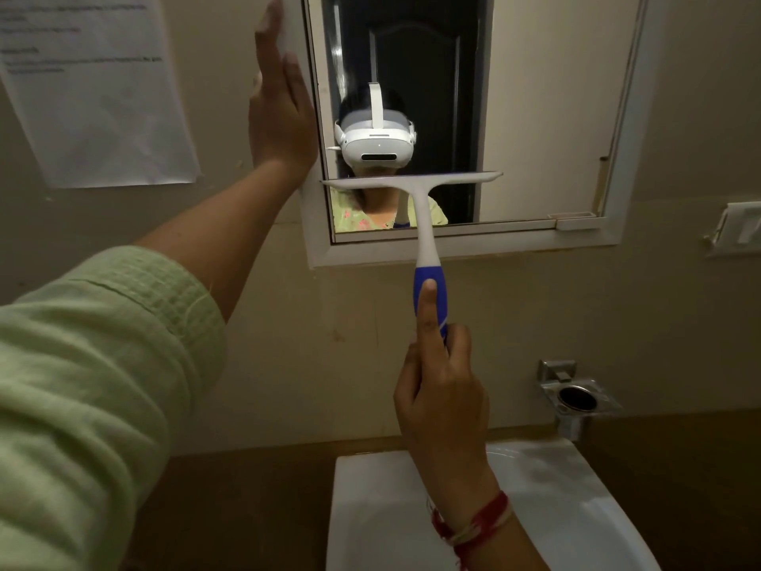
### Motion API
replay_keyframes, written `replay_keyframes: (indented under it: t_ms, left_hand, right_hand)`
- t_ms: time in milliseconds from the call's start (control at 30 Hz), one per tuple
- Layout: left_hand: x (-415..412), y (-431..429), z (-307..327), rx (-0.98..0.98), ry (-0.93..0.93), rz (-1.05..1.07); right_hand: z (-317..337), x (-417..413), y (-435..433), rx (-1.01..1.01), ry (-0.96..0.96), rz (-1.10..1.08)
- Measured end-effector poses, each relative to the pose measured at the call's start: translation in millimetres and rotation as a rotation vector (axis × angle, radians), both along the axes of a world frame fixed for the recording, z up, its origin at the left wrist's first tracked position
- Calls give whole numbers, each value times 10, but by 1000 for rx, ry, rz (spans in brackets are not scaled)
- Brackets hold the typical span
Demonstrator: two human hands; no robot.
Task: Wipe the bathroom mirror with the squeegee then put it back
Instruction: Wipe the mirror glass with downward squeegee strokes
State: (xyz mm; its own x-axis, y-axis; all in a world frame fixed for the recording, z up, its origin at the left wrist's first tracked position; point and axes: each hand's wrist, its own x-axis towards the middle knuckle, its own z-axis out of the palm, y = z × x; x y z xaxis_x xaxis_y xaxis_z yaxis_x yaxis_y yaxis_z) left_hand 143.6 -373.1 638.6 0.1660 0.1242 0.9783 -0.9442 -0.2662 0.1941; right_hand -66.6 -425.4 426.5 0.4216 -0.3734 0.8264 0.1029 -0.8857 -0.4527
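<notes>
Squeegee (416, 187) – white blade, blue grip – in right hand (442, 389); left hand (280, 105) flat, empty.

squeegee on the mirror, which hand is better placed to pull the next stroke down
Right hand: it already grips the squeegee handle, blade across the mirror. The left hand is flat by the frame.

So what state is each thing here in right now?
squeegee: held upright by its blue handle, blade across the lower mirror.
right hand: shut on the handle, forefinger along it.
left hand: open, flat by the mirror's left frame.
mirror: framed on the wall.
sink: no water running.
</notes>
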Motion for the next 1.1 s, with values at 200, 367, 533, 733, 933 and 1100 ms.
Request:
replay_keyframes:
  t_ms: [200,367,533,733,933,1100]
  left_hand:
    - [8,-1,18,-14,-14,20]
    - [-19,17,26,43,-7,20]
    - [-52,9,31,61,10,7]
    - [-29,12,29,62,21,30]
    - [-59,23,38,68,17,20]
    - [-63,22,44,67,10,16]
  right_hand:
    - [-87,-52,28,10,43,-6]
    - [-134,-121,64,34,62,23]
    - [-138,-182,91,50,84,41]
    - [-124,-253,124,54,119,19]
    - [-134,-307,123,56,134,4]
    - [-135,-320,136,46,131,-16]
